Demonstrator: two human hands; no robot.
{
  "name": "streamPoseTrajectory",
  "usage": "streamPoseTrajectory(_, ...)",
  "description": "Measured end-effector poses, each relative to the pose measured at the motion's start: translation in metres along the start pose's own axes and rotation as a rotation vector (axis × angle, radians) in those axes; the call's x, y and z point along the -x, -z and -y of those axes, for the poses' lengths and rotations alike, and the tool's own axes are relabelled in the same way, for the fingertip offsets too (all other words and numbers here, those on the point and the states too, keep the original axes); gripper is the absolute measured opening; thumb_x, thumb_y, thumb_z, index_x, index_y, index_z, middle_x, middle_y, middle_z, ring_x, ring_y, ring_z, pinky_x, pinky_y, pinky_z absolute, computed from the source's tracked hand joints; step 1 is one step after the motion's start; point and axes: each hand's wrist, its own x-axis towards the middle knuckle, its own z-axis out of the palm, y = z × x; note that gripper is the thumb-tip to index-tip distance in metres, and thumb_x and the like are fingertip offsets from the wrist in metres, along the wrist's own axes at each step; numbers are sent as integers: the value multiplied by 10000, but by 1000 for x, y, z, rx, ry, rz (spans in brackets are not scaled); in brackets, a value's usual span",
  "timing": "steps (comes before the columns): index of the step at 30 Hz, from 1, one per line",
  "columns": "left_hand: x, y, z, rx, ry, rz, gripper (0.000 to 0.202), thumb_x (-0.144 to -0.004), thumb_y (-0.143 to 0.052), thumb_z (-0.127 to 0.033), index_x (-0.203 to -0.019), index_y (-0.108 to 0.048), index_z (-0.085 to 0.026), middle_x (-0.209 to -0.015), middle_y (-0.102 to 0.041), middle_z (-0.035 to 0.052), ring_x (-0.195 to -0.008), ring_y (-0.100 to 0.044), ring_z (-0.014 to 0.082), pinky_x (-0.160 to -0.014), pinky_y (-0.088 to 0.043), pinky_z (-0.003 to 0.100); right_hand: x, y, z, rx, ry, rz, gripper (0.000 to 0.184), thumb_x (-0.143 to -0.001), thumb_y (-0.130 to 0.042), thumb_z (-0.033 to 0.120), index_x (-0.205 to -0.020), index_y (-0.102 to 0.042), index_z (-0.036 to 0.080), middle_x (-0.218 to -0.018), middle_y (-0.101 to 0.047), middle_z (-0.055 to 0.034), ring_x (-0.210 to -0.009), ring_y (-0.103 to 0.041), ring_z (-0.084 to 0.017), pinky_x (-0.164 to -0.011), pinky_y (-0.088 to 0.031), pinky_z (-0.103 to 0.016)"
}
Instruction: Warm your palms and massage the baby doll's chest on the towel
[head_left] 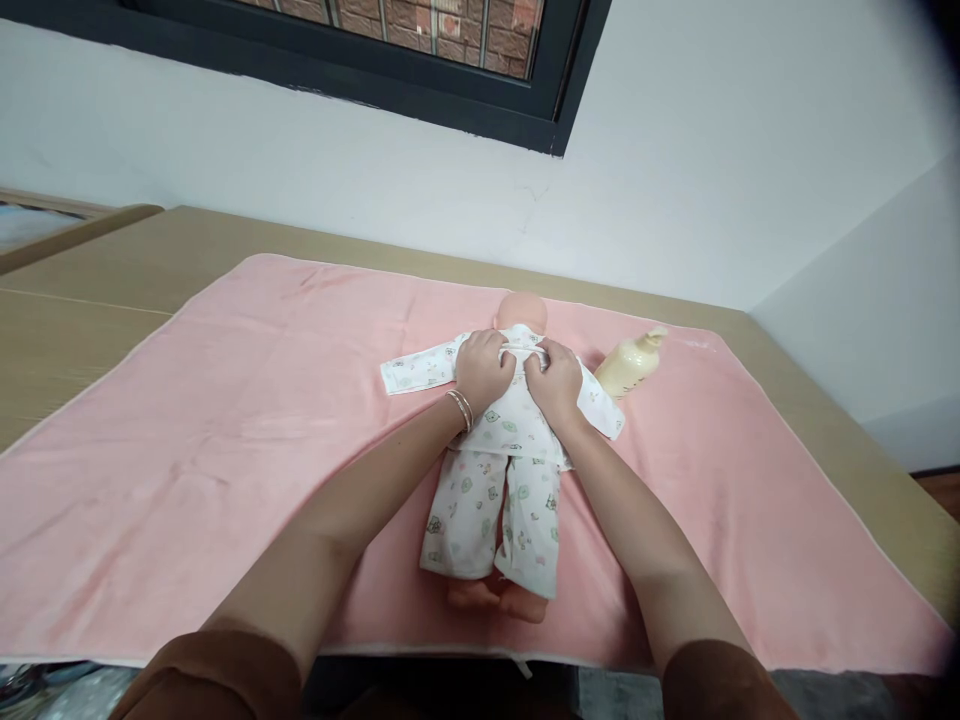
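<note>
A baby doll (523,308) lies stretched out on a pink blanket, its head away from me and its bare feet near the front edge. It wears a white printed shirt (510,428) with both sleeves spread to the sides, and matching trousers (466,510). My left hand (484,368), with bangles at the wrist, is closed on the shirt's upper part. Across from it, my right hand (555,378) also grips the cloth, fingers curled. A raised fold of fabric runs between the two hands. The doll's facial features do not show.
A cream pump bottle (630,365) lies tilted on the blanket, close to the doll's right-hand sleeve in view. The pink blanket (225,420) covers much of a wooden table (90,320). Behind stand a white wall and a dark-framed window (450,95).
</note>
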Motion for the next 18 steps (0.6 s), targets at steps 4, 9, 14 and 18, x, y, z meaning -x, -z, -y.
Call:
streamPoseTrajectory(4,-1,2,-2,-3,46,16,252,-830,-477,-195,-1033,-624,-170,-1077,-678,91,-1050,-572,268,-958,-442,404,-2,1,1,10,-15,34,325,-830,-470,276,-1082,-646,171,-1058,-694,-109,-1030,-596,-295,-938,-440,-423)
streamPoseTrajectory(9,-5,-1,-1,-5,96,81,298,-841,-467,-214,-1094,-613,-157,-1148,-662,109,-1109,-557,287,-1008,-426,426,-8,-1,-1,18,24,91,327,-822,-449,256,-1084,-629,178,-1058,-691,-102,-1014,-597,-294,-937,-434,-419)
streamPoseTrajectory(14,-8,-4,2,-23,85,126,331,-844,-453,-216,-1128,-603,-135,-1179,-649,122,-1137,-545,289,-1040,-410,429,-11,-3,-3,39,59,113,307,-817,-431,245,-1058,-614,188,-1044,-686,-98,-991,-593,-291,-904,-437,-407)
streamPoseTrajectory(18,-9,-4,3,-19,61,143,353,-851,-433,-211,-1149,-602,-128,-1204,-641,121,-1157,-537,283,-1060,-396,420,-13,-3,-5,46,82,136,299,-814,-425,240,-1044,-610,195,-1016,-685,-93,-964,-588,-293,-889,-432,-414)
